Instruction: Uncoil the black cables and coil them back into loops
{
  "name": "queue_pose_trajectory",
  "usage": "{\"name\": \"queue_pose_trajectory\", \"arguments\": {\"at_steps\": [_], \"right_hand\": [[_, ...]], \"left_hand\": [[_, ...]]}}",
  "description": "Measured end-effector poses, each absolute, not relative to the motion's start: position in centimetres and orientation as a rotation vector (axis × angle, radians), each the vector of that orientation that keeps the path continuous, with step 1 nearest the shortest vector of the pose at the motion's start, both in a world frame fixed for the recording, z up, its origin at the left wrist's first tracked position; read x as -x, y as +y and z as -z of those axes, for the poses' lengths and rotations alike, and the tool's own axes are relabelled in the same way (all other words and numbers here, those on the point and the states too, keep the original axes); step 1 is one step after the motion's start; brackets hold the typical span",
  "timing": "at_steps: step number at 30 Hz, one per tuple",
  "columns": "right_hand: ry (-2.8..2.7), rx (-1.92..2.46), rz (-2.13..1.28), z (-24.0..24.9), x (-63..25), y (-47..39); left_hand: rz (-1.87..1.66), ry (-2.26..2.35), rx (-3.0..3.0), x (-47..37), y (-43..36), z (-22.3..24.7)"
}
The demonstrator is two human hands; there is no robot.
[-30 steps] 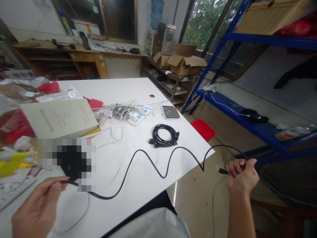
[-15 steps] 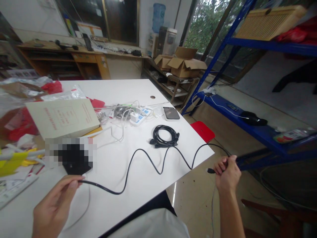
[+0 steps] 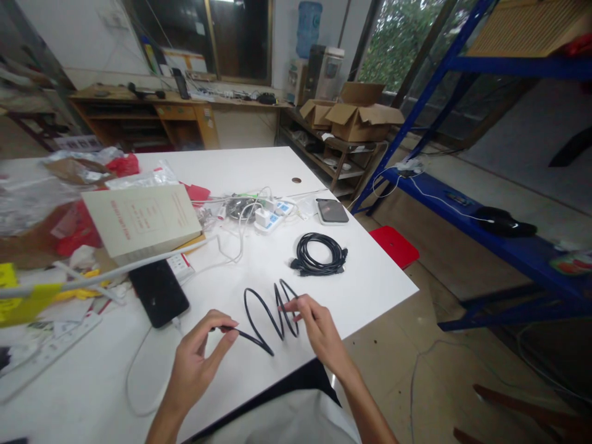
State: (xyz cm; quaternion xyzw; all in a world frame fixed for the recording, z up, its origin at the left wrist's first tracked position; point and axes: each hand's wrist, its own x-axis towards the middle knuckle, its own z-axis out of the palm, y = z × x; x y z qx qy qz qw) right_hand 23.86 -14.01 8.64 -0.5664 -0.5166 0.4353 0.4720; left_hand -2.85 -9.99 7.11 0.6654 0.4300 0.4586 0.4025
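A black cable [image 3: 263, 302] runs in loose loops between my two hands above the front of the white table [image 3: 370, 290]. My left hand [image 3: 198, 354] pinches one end section of it between thumb and fingertips. At the other side of the loops, my right hand [image 3: 319, 327] has its fingers closed on the cable. Behind my hands lies a coiled bundle of black cables [image 3: 320, 254] on the table. A black phone [image 3: 160, 293] with a white cable plugged in rests to the left, beyond my left hand.
White power strips [image 3: 272, 217] with tangled cords and a dark flat device [image 3: 332, 211] sit farther back. A cream box [image 3: 143, 219] and plastic bags [image 3: 41, 197] crowd the left. Blue shelving [image 3: 462, 216] and a red stool [image 3: 394, 245] stand at the right.
Both hands have come toward each other, my right hand moving left over the table and my left hand moving right. The cable between them has bunched into tighter loops.
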Motion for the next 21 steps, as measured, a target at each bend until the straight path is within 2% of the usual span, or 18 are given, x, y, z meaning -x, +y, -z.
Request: {"name": "queue_pose_trajectory", "arguments": {"at_steps": [4, 8, 16, 21], "right_hand": [[-1.384, 1.273, -1.319, -8.6, -19.8, -14.1], [-1.202, 1.177, -1.555, -7.8, -18.2, -14.6], [-1.453, 1.332, -1.168, -8.3, -20.0, -15.3], [-1.78, 1.359, -0.829, -7.2, -20.7, -15.3]], "left_hand": [[-1.147, 1.06, -1.592, 1.5, -10.0, -6.4], [-1.214, 1.097, -1.625, 1.2, -10.0, -6.0], [-1.405, 1.425, -1.726, 0.4, -10.0, -6.5], [-1.152, 1.306, -1.262, -0.6, -10.6, -5.9]]}}
